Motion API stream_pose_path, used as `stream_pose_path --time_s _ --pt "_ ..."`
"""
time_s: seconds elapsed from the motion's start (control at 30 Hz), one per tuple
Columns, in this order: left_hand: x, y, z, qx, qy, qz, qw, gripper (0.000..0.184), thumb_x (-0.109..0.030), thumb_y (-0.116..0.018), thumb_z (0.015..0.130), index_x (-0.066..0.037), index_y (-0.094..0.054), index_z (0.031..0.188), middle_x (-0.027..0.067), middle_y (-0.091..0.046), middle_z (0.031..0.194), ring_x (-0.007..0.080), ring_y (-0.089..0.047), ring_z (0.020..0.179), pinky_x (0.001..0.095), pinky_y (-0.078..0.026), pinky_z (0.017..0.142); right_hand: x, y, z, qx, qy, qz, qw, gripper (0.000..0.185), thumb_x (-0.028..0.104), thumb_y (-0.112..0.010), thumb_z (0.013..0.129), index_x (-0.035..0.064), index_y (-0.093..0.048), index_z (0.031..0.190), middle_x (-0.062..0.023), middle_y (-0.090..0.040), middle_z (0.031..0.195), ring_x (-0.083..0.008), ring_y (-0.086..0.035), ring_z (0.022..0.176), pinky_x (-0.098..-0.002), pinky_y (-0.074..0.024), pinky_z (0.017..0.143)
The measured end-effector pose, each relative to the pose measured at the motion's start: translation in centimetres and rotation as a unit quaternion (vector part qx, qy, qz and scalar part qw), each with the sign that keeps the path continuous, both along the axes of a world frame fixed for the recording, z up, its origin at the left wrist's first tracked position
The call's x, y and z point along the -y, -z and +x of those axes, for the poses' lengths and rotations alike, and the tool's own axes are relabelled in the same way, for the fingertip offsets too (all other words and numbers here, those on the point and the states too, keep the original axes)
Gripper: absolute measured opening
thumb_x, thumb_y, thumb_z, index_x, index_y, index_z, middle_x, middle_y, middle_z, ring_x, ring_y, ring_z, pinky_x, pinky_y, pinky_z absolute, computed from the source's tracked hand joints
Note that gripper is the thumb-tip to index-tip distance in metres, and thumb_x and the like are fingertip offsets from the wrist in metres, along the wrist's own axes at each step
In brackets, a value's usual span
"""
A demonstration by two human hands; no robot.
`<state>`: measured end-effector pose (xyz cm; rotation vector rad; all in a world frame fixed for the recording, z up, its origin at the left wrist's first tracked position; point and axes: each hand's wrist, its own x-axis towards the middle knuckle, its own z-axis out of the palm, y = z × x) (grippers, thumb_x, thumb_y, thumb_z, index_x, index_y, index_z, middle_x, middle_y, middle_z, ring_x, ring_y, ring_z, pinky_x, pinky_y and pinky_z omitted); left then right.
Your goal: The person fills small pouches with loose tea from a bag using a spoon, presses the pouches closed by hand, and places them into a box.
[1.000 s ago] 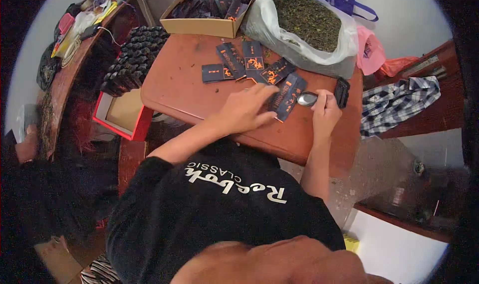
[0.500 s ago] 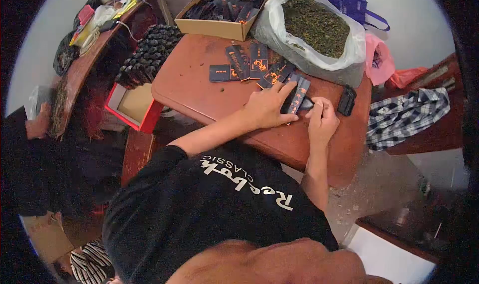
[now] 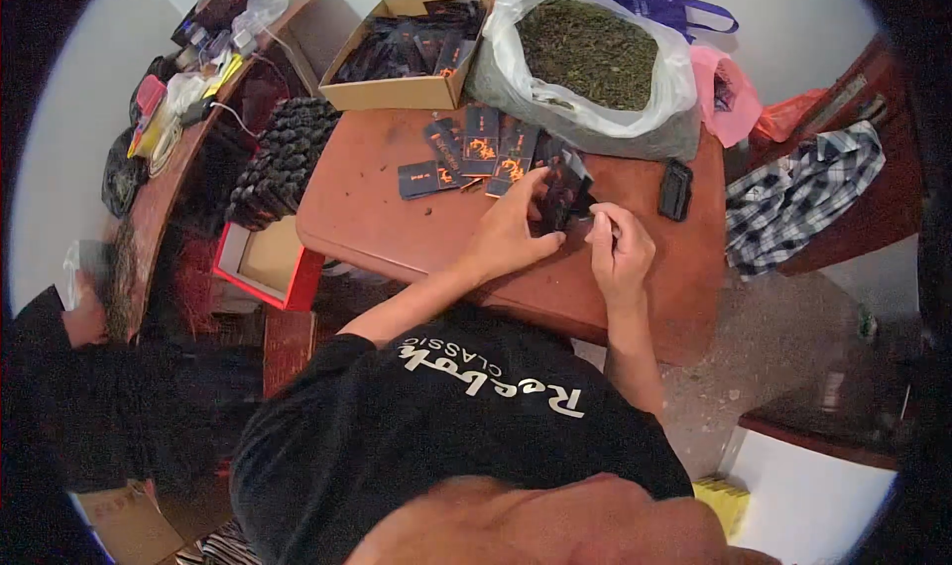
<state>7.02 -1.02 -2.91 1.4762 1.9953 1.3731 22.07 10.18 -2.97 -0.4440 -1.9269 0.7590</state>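
Note:
My left hand (image 3: 518, 226) is wrapped around a black packet (image 3: 563, 190) with a shiny surface, which it holds tilted above the table. Close to the packet's right edge is my right hand (image 3: 625, 250), its thumb and fingers pinched together; what they hold, if anything, is too small to make out. Several flat black packets with orange print (image 3: 483, 140) lie fanned out and partly overlapping, just beyond my left hand. Behind both hands stands an open clear plastic bag (image 3: 501, 69) full of dried, greenish-brown leaves.
A cardboard box (image 3: 397, 97) of black packets sits at the table's (image 3: 367, 188) back left. To the right lies a black object (image 3: 675, 190). A red box (image 3: 266, 292) is left of the table, below stacked black packets (image 3: 283, 158). Another person's hand (image 3: 85, 319) shows far left.
The packet in my left hand has turned and tipped up from the tabletop. My right hand has shifted slightly toward me, still pinched. The whole view has moved a little.

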Motion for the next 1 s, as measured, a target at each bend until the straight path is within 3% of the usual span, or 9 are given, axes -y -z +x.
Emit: stream_pose_path --time_s 0.1,0.2,0.3,0.5,0.63,0.87,1.0 --pt "0.2 0.1 -0.1 0.050 0.010 0.009 0.999 0.084 -0.019 -0.080 0.070 -0.003 -0.037 0.141 0.0117 -0.057 0.119 0.0194 -0.060 0.094 0.0347 -0.051 0.080 -0.2 -0.6 0.5 -0.011 0.020 -0.054 0.998 0.011 0.008 -0.058 0.094 0.0009 -0.065 0.099 -0.0099 -0.067 0.077 -0.0173 -0.065 0.061 -0.0292 -0.0503 0.059" --pt "0.4 -0.7 -0.7 0.131 0.069 0.025 0.989 0.077 -0.016 -0.080 0.071 -0.002 -0.041 0.136 0.0102 -0.056 0.119 0.0184 -0.060 0.094 0.0339 -0.051 0.080 -1.0 -0.3 0.7 -0.020 0.050 -0.091 0.994 0.016 0.009 -0.055 0.096 -0.0001 -0.066 0.103 -0.0097 -0.066 0.074 -0.0145 -0.064 0.063 -0.0273 -0.0501 0.061" --pt "1.3 -3.1 -0.4 0.137 0.055 0.042 0.988 0.072 -0.016 -0.080 0.071 -0.001 -0.044 0.131 0.0106 -0.054 0.119 0.0196 -0.060 0.095 0.0335 -0.051 0.081 -1.5 -0.6 1.1 -0.032 0.060 -0.101 0.993 0.019 0.010 -0.052 0.098 -0.0001 -0.066 0.107 -0.0088 -0.067 0.074 -0.0127 -0.064 0.066 -0.0265 -0.0501 0.062" --pt "1.8 -6.0 -2.5 -0.163 -0.028 0.130 0.978 0.064 -0.013 -0.074 0.070 -0.005 -0.050 0.128 0.0164 -0.052 0.122 0.0315 -0.051 0.115 0.0408 -0.042 0.098 0.4 -4.9 1.4 -0.078 0.044 -0.082 0.993 0.024 0.009 -0.046 0.099 -0.0017 -0.064 0.111 -0.0084 -0.072 0.084 -0.0081 -0.054 0.062 -0.0231 -0.0440 0.056" --pt "1.0 -5.4 -3.8 -0.193 -0.066 0.126 0.971 0.065 -0.013 -0.072 0.068 -0.006 -0.051 0.129 0.0186 -0.051 0.120 0.0375 -0.049 0.113 0.0437 -0.042 0.098 2.0 -8.1 0.8 -0.159 -0.006 -0.073 0.985 0.025 0.008 -0.044 0.097 -0.0027 -0.064 0.107 -0.0085 -0.071 0.080 -0.0097 -0.055 0.062 -0.0235 -0.0444 0.058" --pt "0.5 -4.5 -4.5 -0.154 -0.076 0.132 0.976 0.067 -0.010 -0.073 0.068 -0.006 -0.049 0.131 0.0174 -0.048 0.121 0.0340 -0.050 0.111 0.0403 -0.047 0.090 3.1 -9.8 -1.9 -0.023 -0.016 0.056 0.998 0.020 0.002 -0.051 0.093 -0.0030 -0.065 0.106 -0.0093 -0.068 0.076 -0.0186 -0.062 0.067 -0.0297 -0.0486 0.063" --pt "0.5 -3.6 -5.2 -0.109 -0.064 0.130 0.983 0.066 -0.009 -0.073 0.069 -0.007 -0.050 0.130 0.0168 -0.047 0.121 0.0313 -0.050 0.110 0.0381 -0.049 0.087 3.3 -9.1 -2.5 -0.040 -0.020 0.010 0.999 0.019 0.003 -0.051 0.094 -0.0017 -0.065 0.106 -0.0106 -0.067 0.076 -0.0196 -0.063 0.068 -0.0305 -0.0489 0.063"
